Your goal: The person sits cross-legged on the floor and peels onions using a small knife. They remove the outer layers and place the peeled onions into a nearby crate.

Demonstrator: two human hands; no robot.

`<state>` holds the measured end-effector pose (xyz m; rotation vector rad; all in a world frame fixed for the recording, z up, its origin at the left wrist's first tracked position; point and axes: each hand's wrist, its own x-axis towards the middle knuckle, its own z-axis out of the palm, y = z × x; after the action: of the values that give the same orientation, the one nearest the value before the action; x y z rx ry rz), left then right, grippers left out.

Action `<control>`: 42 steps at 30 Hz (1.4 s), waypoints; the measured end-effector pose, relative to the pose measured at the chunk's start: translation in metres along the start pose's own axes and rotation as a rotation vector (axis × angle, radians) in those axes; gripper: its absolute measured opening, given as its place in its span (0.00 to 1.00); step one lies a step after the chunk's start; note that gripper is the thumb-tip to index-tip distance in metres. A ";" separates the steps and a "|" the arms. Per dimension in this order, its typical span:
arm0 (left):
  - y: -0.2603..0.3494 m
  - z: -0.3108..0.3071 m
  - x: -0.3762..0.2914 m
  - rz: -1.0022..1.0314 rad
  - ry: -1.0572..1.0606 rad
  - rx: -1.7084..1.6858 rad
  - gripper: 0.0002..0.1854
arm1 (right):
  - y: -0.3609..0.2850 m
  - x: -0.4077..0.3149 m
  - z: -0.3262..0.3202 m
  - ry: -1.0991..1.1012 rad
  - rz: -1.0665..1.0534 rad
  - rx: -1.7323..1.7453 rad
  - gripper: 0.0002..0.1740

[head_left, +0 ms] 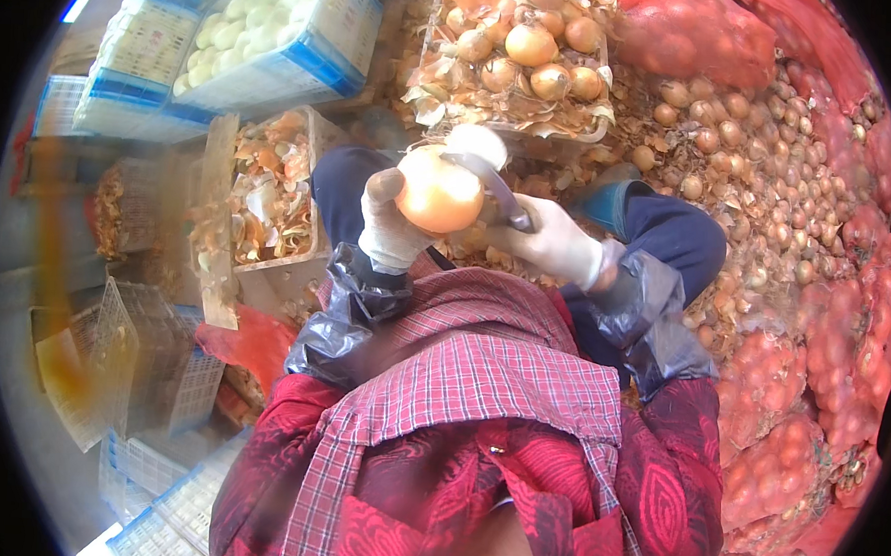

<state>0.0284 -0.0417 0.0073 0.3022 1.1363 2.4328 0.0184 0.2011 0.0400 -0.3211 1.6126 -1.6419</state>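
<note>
My left hand (390, 220), in a pale work glove, grips a large yellow onion (440, 192) in front of my lap. My right hand (559, 238), also gloved, is closed on the handle of a curved-blade knife (487, 177). Its blade reaches over the upper right side of the onion. Just beyond the blade is a bright white round thing (477, 144), perhaps a peeled onion; glare hides its detail. Ahead stands a crate (605, 128) of unpeeled onions (531, 45) among loose skins.
Blue-and-white crates (275, 84) with peeled onions (240, 27) stand upper left. A wooden bin (221, 216) holds onion skins (270, 196). Loose small onions (785, 181) cover the floor at right, beside red mesh sacks (766, 441). Empty plastic crates (143, 362) lie lower left.
</note>
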 end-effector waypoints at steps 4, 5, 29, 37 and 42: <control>0.002 0.029 -0.001 -0.050 0.172 0.000 0.51 | -0.011 -0.012 0.001 0.343 -0.262 -0.257 0.23; 0.000 0.033 -0.001 -0.058 0.194 -0.029 0.49 | -0.019 -0.015 0.004 0.403 -0.267 -0.264 0.25; -0.028 -0.003 -0.006 0.053 0.441 -0.342 0.42 | 0.010 -0.008 -0.049 0.222 -0.616 0.941 0.15; -0.011 0.017 -0.005 0.059 0.372 -0.101 0.47 | 0.004 -0.009 -0.028 0.502 -0.058 -0.338 0.29; 0.001 0.026 -0.009 0.066 0.341 0.268 0.54 | -0.008 -0.012 0.005 0.354 -0.266 -0.789 0.32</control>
<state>0.0458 -0.0287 0.0250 0.0005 1.6276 2.4501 0.0269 0.2050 0.0519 -0.6926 2.5508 -1.2085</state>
